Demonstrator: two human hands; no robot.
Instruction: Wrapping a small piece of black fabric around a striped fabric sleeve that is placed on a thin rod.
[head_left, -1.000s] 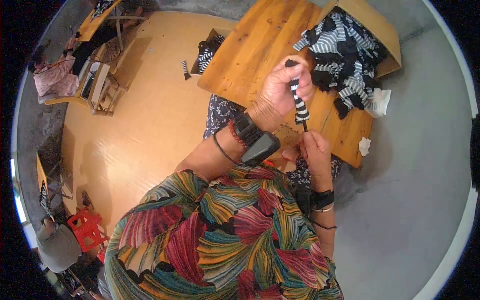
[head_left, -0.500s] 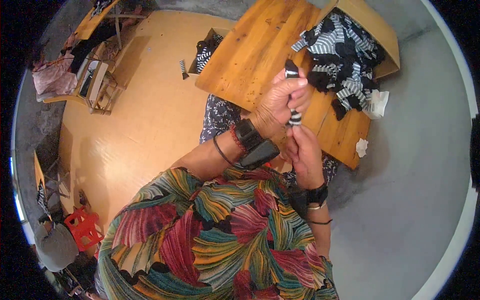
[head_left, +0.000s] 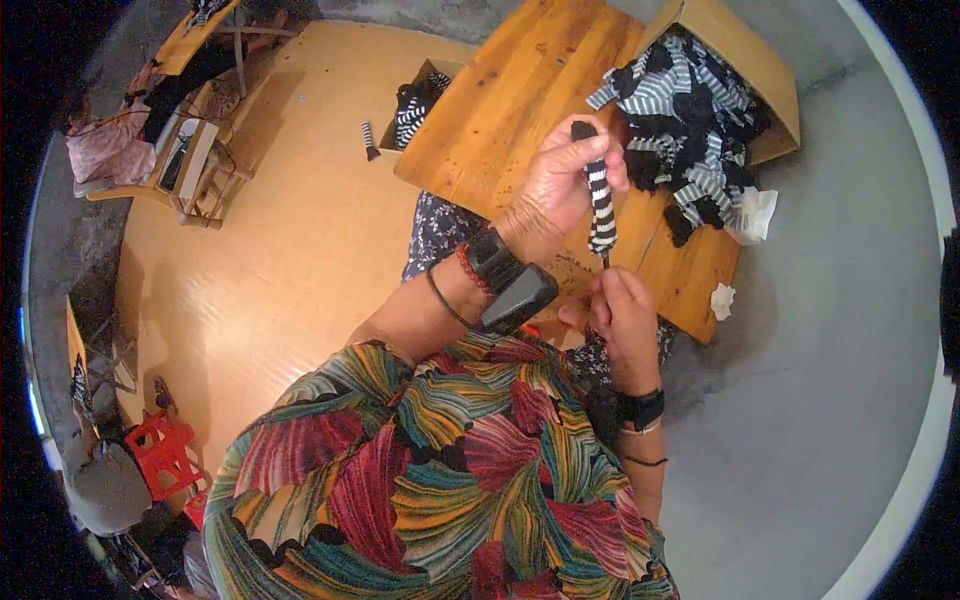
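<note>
The left hand [head_left: 565, 180] is curled closed around the upper part of a black-and-white striped tube [head_left: 600, 205] of knitted fabric, its thumb pressed against the cloth and the tube's black end poking out above. The right hand [head_left: 626, 310], just below, is also closed, its fingers pinched on a thin dark rod [head_left: 605, 261] that runs up to the tube's lower end; how much of the rod lies inside the fabric cannot be seen. The tube slants slightly from upright between the two hands, above the near part of a wooden table [head_left: 500, 110]. The left wrist wears a dark box-shaped device [head_left: 520, 300] and a red beaded bracelet [head_left: 473, 270]; the right wrist has a black band [head_left: 641, 408]. Below spreads a multicoloured fan-patterned top [head_left: 450, 470]. Farther along the table, to the right, a large cardboard box [head_left: 778, 105] lies open with a heap of striped and black fabric pieces [head_left: 690, 120] spilling from it, a white packet [head_left: 755, 216] beside the heap. A crumpled white scrap [head_left: 722, 300] is near the table's right edge. Left of the table stands a smaller box [head_left: 444, 70] of similar pieces, with one small striped piece [head_left: 368, 140] on the tan floor [head_left: 270, 230] near it. At the far left are a person in pink [head_left: 110, 158], another in grey [head_left: 110, 490] and a red stool [head_left: 163, 457].
</note>
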